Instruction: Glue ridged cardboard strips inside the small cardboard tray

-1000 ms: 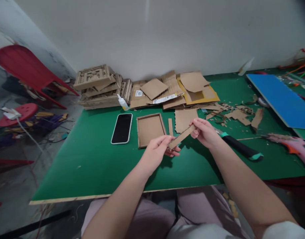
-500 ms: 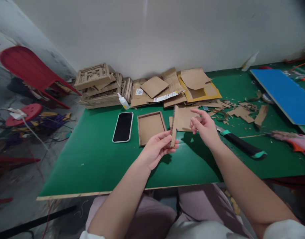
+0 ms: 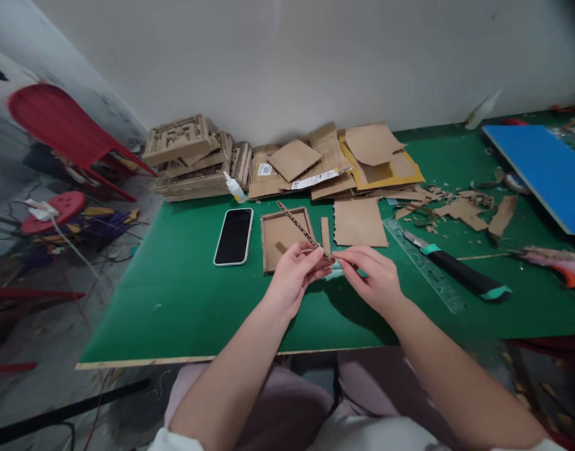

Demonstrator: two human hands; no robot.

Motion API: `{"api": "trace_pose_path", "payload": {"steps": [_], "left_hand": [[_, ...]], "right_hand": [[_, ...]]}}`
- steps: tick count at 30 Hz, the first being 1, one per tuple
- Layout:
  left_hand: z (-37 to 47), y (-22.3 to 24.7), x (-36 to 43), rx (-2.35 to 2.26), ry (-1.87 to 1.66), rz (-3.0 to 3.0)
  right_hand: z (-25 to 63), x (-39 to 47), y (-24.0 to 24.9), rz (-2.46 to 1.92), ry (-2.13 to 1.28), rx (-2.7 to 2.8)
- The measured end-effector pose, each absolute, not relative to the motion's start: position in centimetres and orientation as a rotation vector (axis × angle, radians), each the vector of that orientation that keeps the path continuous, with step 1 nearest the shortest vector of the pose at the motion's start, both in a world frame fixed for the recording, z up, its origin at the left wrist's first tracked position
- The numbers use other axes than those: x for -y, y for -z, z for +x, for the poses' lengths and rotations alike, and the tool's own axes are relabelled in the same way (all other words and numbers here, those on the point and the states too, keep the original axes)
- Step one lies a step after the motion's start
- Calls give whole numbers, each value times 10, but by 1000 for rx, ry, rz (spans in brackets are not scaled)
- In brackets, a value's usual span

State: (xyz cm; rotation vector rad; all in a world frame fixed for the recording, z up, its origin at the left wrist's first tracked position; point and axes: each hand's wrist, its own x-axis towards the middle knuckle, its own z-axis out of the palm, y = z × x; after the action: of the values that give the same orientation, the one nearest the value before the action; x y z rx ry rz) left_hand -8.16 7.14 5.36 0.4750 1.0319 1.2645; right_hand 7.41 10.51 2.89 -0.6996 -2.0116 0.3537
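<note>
Two-handed again! Pinching the narrow brown corrugated-cardboard strip [image 3: 297, 222] in the left grip [image 3: 287, 279], edge-up over the shallow cardboard tray [image 3: 264, 241]; bringing the right grip [image 3: 379, 275] back, fingertips closed at the near end, likely for steadier control.

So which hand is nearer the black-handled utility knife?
Right. The right hand is left of the knife; the left hand, holding a brown cardboard strip, is farther left.

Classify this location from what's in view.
Probably a small cardboard-craft workspace: a cutter knife and clear ruler lie on the green table, cardboard scraps are scattered near them, and the left hand holds a cardboard strip.
</note>
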Motion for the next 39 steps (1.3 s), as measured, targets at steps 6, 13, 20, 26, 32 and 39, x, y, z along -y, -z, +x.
{"api": "trace_pose_path", "payload": {"steps": [6, 13, 20, 26, 32, 39], "left_hand": [[-78, -49, -72, -1083, -1320, 551], [-76, -47, -71, -1101, -1331, 581], [-73, -49, -69, -1099, -1311, 600], [-73, -50, -70, -1120, -1334, 592], [-73, -49, -69, -1137, -1327, 594], [-71, -49, -69, -1115, -1297, 569]], "right_hand": [[75, -106, -29, -703, -369, 2014], [76, -107, -27, -695, -357, 2006], [77, -107, -26, -701, -361, 2013], [78, -107, -27, -702, -428, 1997], [75, -108, -27, -711, -429, 1983], [75, -107, -27, -735, -477, 1975]]}}
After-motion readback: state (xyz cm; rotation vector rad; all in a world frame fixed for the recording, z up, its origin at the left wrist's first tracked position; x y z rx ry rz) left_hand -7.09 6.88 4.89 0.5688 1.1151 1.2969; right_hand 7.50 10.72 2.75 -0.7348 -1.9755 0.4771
